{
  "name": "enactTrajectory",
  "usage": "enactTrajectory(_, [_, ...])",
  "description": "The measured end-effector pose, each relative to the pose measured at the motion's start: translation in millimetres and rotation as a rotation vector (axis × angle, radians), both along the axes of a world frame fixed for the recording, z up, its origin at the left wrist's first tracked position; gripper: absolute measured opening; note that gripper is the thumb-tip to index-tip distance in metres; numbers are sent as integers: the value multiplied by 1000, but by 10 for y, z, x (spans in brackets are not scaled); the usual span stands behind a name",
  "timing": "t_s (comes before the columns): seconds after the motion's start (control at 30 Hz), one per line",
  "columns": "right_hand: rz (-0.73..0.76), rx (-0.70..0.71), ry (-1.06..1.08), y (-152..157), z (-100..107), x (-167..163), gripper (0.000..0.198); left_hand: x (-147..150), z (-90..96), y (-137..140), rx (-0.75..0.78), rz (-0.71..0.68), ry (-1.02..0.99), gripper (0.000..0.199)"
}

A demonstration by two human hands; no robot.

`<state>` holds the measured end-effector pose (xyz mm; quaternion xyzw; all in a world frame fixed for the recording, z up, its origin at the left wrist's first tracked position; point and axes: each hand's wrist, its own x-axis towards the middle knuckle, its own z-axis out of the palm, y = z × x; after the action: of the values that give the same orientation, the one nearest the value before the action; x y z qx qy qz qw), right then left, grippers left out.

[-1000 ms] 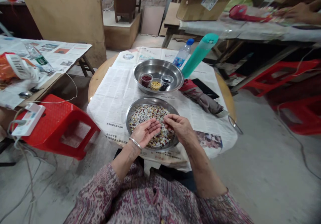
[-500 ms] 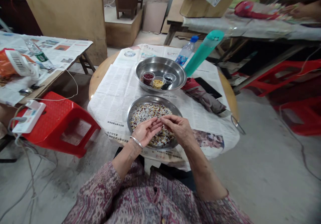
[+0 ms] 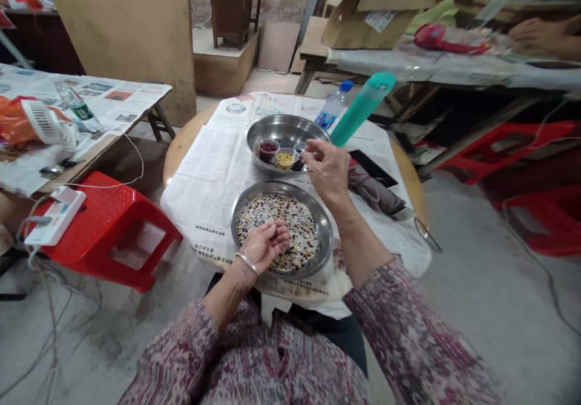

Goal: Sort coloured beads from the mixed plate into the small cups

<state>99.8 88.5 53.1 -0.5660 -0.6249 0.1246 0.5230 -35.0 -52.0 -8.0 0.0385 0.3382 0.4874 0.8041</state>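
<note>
My left hand [image 3: 267,244] is cupped palm up above a steel tray [image 3: 325,241] of mixed white, yellow and dark red grains and beans [image 3: 290,226]. Its fingers curl loosely, and I make out nothing in the palm. Over the right rim of a deeper steel basin [image 3: 258,123], my right hand [image 3: 329,169] pinches with thumb and fingertips; anything between them is too small to see. Inside the basin stand small clear cups: one of dark red beans [image 3: 267,148], one of yellow kernels [image 3: 285,160], and one of black beans [image 3: 297,164], partly hidden by my right hand.
Newspaper [image 3: 200,169] covers the round table. Beyond the basin stand a water bottle [image 3: 333,107] and a tall teal bottle [image 3: 363,107]. A folded umbrella [image 3: 376,193] and a dark phone [image 3: 374,167] lie at right. A red stool [image 3: 109,229] carries a power strip [image 3: 57,217].
My right hand has left my left palm and moved forward and right to the cup of black beans. My left hand stays over the tray, slightly lower in view.
</note>
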Motion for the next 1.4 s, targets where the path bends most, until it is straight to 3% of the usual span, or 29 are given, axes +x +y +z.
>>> enactTrajectory(0.1, [16, -80, 25, 4, -120, 67, 26, -1, -27, 2, 3, 14, -12, 11])
enactTrajectory(0.33, [28, -242, 78, -686, -505, 293, 28, 34, -53, 48, -39, 120, -11, 25])
enactTrajectory(0.53, [150, -357, -130, -991, -771, 408, 23, 64, -25, 59, -49, 254, 39, 19])
enactTrajectory(0.73, [226, -314, -347, -1091, -843, 379, 21, 70, -3, 48, -24, 296, 39, 13])
enactTrajectory(0.9, [120, -280, -563, -1098, -874, 366, 26, 75, -3, 49, -13, 270, 57, 21])
enactTrajectory(1.1, [162, -289, -688, -1077, -892, 310, 26, 71, 20, 52, -42, 271, 75, 32])
enactTrajectory(1.4, [109, -246, -617, -1088, -878, 314, 23, 67, -10, 54, -50, 242, 62, 21])
